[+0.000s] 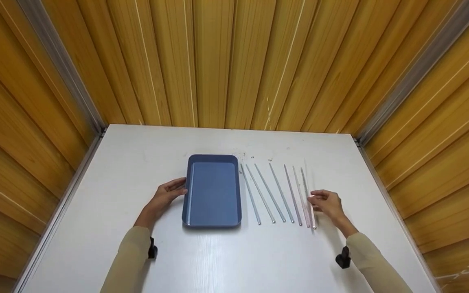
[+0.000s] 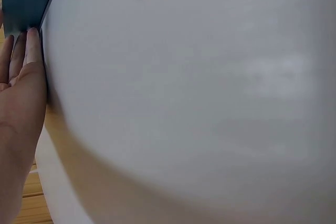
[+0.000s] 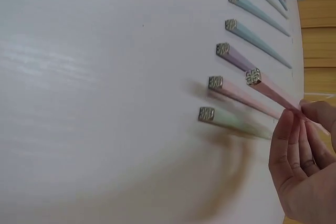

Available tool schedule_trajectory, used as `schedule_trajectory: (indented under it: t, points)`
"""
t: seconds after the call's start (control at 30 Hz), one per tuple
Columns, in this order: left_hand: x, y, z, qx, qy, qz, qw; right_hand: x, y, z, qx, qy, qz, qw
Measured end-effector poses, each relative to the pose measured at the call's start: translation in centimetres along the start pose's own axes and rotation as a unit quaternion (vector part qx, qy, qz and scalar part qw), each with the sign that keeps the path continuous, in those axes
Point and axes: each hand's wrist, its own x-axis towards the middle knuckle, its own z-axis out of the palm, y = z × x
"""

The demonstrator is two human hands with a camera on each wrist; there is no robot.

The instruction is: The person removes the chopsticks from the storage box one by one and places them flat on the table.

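Note:
A blue rectangular tray (image 1: 214, 195) lies lengthwise on the white table. My left hand (image 1: 168, 192) rests at its left side, with straight fingertips (image 2: 32, 38) against the outer wall. On the right, my right hand (image 1: 327, 203) pinches a pink chopstick (image 3: 275, 94) between thumb and fingers. This chopstick's square, silver-patterned end points toward me, raised over the others. Beneath it lie another pink chopstick (image 3: 241, 95) and a pale green one (image 3: 233, 121). To their left a purple chopstick (image 1: 292, 193) lies in the same row.
Several bluish and pale chopsticks, including a blue one (image 1: 281, 191), fan out between the tray and my right hand. Small dark marks (image 1: 253, 157) dot the table (image 1: 157, 142) behind them. Wood-patterned walls (image 1: 226, 61) enclose the back and sides.

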Motion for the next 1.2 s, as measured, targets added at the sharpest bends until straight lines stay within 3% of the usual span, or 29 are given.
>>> schedule_trajectory:
  t: [0.4,0.8,1.2]
  points:
    - [0.1,0.0,0.2,-0.015,-0.004,-0.005,0.9999,0.8,2.0,-2.0,-0.047,0.001,0.018,0.999]
    - [0.0,0.0,0.2,-0.011,-0.006,-0.007,0.9999,1.2,3.0,-2.0,-0.043,-0.004,0.033,0.999]
    - [-0.2,0.2,0.1,-0.021,0.001,-0.002,0.9998,1.7,3.1,-1.3,-0.071,0.015,0.007,0.997]
